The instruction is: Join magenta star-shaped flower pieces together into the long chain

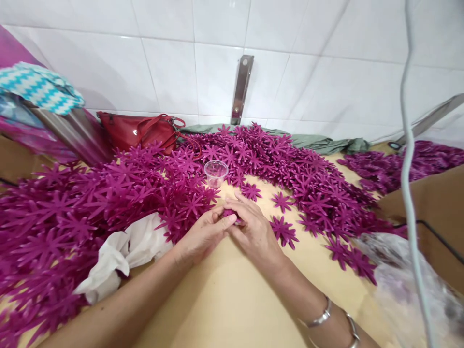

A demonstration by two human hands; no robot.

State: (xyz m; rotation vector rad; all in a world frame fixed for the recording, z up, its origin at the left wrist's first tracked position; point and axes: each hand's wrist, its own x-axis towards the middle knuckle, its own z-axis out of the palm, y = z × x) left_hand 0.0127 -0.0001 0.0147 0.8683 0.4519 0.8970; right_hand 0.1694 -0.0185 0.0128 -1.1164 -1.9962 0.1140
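My left hand [205, 232] and my right hand [252, 227] meet at the middle of the tan table [224, 299]. Both close their fingers around one small magenta plastic flower piece [232, 214], mostly hidden between the fingertips. A big heap of the same star-shaped magenta flower pieces [90, 203] curves round from the left to the far right. Several single flower pieces [284, 231] lie loose just right of my right hand. A small clear plastic cup [215, 173] stands just beyond my hands.
A white cloth [123, 251] lies under my left forearm's side. A red handbag [139, 131] and green fabric [319, 142] sit against the white tiled wall. A clear plastic bag [402, 285], a cardboard box [431, 212] and a hanging grey cable [409, 193] are at right.
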